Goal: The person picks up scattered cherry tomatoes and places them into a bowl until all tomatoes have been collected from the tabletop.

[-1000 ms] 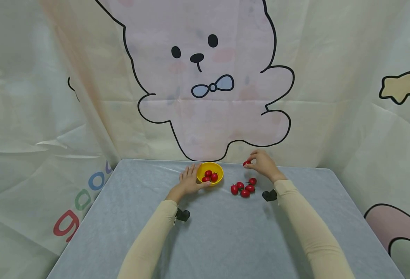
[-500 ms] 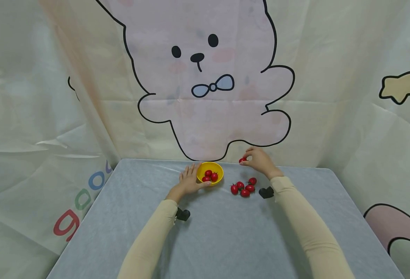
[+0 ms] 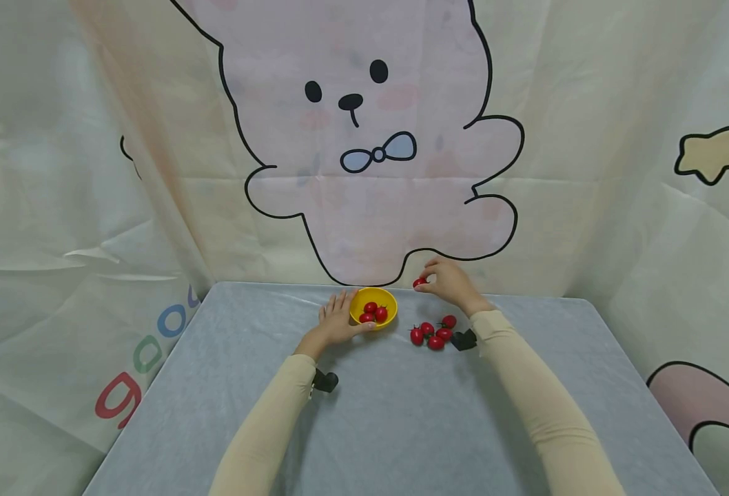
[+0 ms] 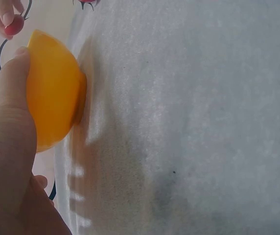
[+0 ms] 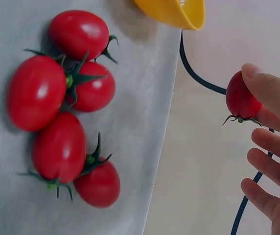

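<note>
A yellow bowl (image 3: 392,304) stands at the far side of the table with several cherry tomatoes (image 3: 381,314) in it. My left hand (image 3: 335,324) rests against the bowl's left side, fingers straight and spread, the thumb along the near rim. To the right of the bowl, my right hand (image 3: 454,284) pinches one cherry tomato (image 5: 242,98) between thumb and index finger, raised above the far table edge. Its other fingers are loosely bent, and the tomato's green stem end points away from the thumb tip. A cluster of cherry tomatoes (image 3: 435,342) lies nearer me, below the right hand.
A grey-blue cloth covers the table (image 3: 371,420). Close behind its far edge hangs a pale backdrop (image 3: 575,172) with a printed bear. Black wrist pieces (image 3: 325,381) sit on both arms; the right one overlaps the edge of the tomato cluster in the head view.
My right hand has moved left and slightly up with the tomato, closer to the bowl. The left hand, the bowl and the tomatoes on the table have stayed in place.
</note>
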Motion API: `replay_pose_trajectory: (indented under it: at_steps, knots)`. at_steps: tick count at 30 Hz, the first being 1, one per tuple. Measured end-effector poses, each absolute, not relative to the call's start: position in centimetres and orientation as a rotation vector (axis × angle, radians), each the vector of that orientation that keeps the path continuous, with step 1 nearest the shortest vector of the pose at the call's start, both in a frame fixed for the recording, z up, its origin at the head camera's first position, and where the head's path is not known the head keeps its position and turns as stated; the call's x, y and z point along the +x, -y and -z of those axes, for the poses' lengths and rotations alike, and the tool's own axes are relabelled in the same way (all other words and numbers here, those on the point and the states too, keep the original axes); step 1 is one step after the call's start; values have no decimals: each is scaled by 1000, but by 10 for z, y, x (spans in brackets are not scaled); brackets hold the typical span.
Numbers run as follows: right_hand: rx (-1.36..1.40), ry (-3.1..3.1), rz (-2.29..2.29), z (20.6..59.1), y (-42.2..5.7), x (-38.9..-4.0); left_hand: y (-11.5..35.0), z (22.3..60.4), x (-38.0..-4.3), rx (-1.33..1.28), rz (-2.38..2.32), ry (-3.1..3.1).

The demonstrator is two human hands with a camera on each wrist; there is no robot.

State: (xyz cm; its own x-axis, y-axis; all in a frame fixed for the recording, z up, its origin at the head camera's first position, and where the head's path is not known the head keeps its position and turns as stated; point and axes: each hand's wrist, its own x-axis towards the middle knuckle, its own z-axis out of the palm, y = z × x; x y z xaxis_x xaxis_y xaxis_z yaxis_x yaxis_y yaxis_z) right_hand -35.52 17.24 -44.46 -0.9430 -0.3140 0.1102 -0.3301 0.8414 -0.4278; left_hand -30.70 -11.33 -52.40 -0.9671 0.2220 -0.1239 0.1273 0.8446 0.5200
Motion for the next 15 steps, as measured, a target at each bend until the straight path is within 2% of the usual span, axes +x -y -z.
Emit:
replay_pose_trajectory:
  at_steps: [15]
  knots:
    - [582, 2968, -666, 440, -151, -357, 113, 522, -306, 264, -776, -2838]
